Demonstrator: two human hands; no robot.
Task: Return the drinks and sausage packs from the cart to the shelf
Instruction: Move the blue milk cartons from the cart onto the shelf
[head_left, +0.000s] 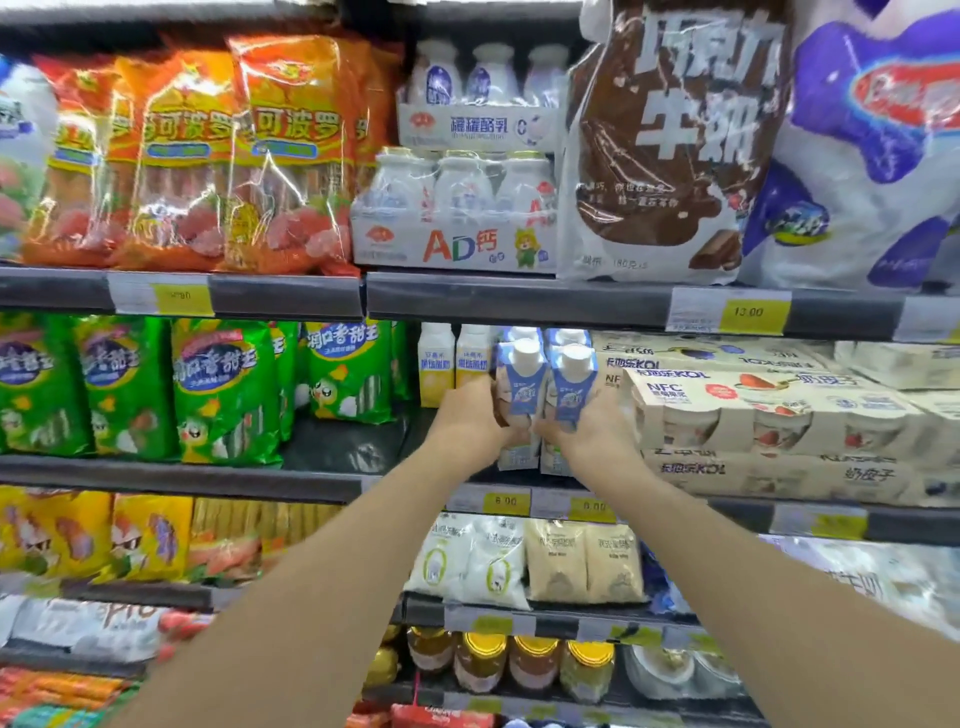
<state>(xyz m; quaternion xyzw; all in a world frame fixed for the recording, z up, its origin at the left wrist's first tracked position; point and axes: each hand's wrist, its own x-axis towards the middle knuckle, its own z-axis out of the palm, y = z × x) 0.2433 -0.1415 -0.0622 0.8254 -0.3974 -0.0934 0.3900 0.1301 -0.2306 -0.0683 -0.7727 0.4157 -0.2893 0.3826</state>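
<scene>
**Head view: two drink cartons go into their gap on the middle shelf**

Head view shows both hands at the middle shelf (332, 480), each one gripping a drink. The left hand (470, 415) has its fingers curled round a blue and white drink carton with a white screw cap (521, 382). The right hand (587, 431) grips a second carton of the same kind (571, 387). The two cartons stand upright, touching side by side, at the front edge of the shelf. Behind them stand more cartons of this kind, and just to the left are pale yellow drink cartons (435, 364). To the right, the beige multipack boxes with red fruit print (753, 410) lie very near.

To do this step well, I think the hands should push both cartons straight back together, keeping them upright, until they meet the row behind. The gap looks narrow, so the right carton may catch on the beige boxes; a small shift to the left helps. The bottoms should sit flat on the shelf before the fingers let go, with the printed fronts facing out. The cart is not in view, so I cannot tell how many drinks and sausage packs remain.
</scene>
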